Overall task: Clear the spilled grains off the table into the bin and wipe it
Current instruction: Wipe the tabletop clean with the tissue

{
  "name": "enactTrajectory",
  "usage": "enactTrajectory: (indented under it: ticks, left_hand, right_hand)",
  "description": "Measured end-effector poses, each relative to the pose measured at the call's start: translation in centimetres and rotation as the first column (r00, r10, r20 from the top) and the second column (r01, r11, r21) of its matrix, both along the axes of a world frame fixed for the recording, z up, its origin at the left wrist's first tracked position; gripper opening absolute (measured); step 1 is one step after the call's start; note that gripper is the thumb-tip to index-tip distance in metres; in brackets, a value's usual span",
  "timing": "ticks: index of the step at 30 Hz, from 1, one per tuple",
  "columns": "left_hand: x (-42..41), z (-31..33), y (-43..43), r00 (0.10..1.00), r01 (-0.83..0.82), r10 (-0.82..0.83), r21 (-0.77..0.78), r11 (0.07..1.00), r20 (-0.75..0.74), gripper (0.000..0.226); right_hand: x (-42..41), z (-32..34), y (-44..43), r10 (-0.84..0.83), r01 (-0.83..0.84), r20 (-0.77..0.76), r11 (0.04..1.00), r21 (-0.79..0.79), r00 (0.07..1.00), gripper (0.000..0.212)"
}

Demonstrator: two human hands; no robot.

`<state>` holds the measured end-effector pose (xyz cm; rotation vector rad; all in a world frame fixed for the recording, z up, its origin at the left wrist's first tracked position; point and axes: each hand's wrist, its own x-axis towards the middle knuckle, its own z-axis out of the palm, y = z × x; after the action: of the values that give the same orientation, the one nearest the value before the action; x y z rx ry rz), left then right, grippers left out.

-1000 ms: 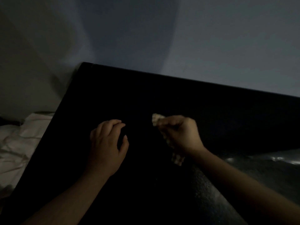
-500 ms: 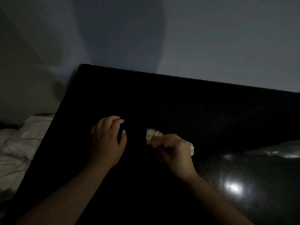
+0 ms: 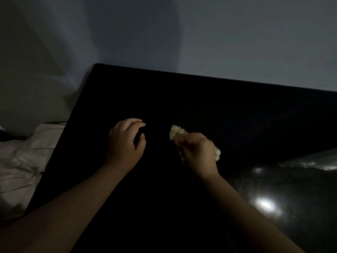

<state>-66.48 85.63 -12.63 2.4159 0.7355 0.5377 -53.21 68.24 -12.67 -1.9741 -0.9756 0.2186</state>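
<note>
The scene is dim. The right hand point(image 3: 197, 152) is gripping a pale crumpled cloth point(image 3: 176, 132), closed around it over the black counter point(image 3: 200, 99); cloth is showing at both ends of the fist. The left hand point(image 3: 125, 141) is resting just left of it, fingers curled, loosely open, holding nothing. No grains are discernible on the dark surface. White fabric point(image 3: 23, 161) is lying beside the counter's left edge.
</note>
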Motion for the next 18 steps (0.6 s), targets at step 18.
enactTrajectory:
  ticks: [18]
  left_hand:
    - [-10.1,-0.4,-5.3,0.977,0.13,-0.113,0.089,0.987,-0.182,0.045]
  right_hand:
    - [-6.1,0.2,-3.2,0.019,-0.018,0.015,1.0,-0.008,1.0,0.02]
